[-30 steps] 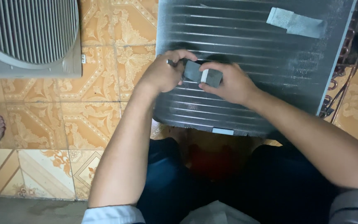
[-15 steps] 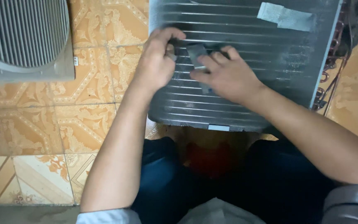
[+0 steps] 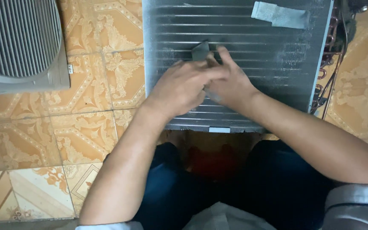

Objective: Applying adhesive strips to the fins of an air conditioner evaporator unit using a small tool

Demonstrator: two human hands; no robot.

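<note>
Both hands sit together over the middle of the grey finned metal coil panel [image 3: 235, 47]. The left hand [image 3: 182, 87] lies on top, fingers curled and overlapping the right hand [image 3: 231, 85], so I can't tell whether either one is really gripping. Poking out just past the fingertips is a small flat grey tool, comb-like or scraper-like [image 3: 200, 51], pressed against the fins. The right hand looks like the one on it, but the left covers most of it, so that's a guess.

How far along? Hard to judge. The fins around the hands look fairly even in rows, with a duller, smudgy patch out to the right of the right hand, so my read is there's still surface left to go over.

Further out, a strip of grey tape [image 3: 280, 15] is stuck near the far right corner of the panel. Copper tubing bends and wires [image 3: 326, 64] run down its right edge, partly cut off. Off to the left, a ribbed grey grille cover [image 3: 18, 42] lies on the orange patterned floor tiles [image 3: 86, 115], only partly in view.
</note>
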